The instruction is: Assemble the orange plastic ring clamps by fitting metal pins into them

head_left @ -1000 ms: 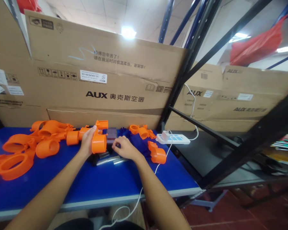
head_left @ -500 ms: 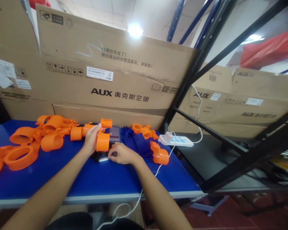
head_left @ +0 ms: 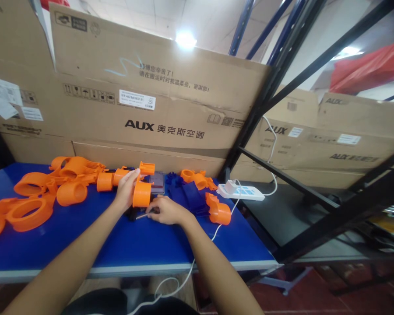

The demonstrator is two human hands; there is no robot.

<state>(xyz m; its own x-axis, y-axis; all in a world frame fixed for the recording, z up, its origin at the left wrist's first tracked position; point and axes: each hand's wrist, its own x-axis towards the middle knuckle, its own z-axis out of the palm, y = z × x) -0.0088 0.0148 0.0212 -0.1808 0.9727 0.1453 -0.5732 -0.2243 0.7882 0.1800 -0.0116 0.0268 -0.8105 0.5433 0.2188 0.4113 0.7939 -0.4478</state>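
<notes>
My left hand (head_left: 126, 190) is closed around an orange plastic part with a ring-shaped end (head_left: 142, 194), held up above the blue tabletop. Close by on its right, my right hand (head_left: 166, 210) has its fingers pinched on a thin metal rod (head_left: 142, 216), which points left below the orange part. The rod's exact kind cannot be made out. Something dark sits under the orange part, mostly hidden by it. Behind the hands lies a flat grey-screened device (head_left: 157, 182), partly covered.
Several orange ring parts (head_left: 29, 214) lie at the left. Blue plastic pieces (head_left: 192, 197) and another orange part (head_left: 219, 212) are at the right. A white cable runs from the power strip (head_left: 246, 191) over the table edge. A cardboard box (head_left: 157, 105) stands behind.
The metal rod has turned slightly; its bright glare is gone. Both hands stay in nearly the same place, with the orange part still in the left.
</notes>
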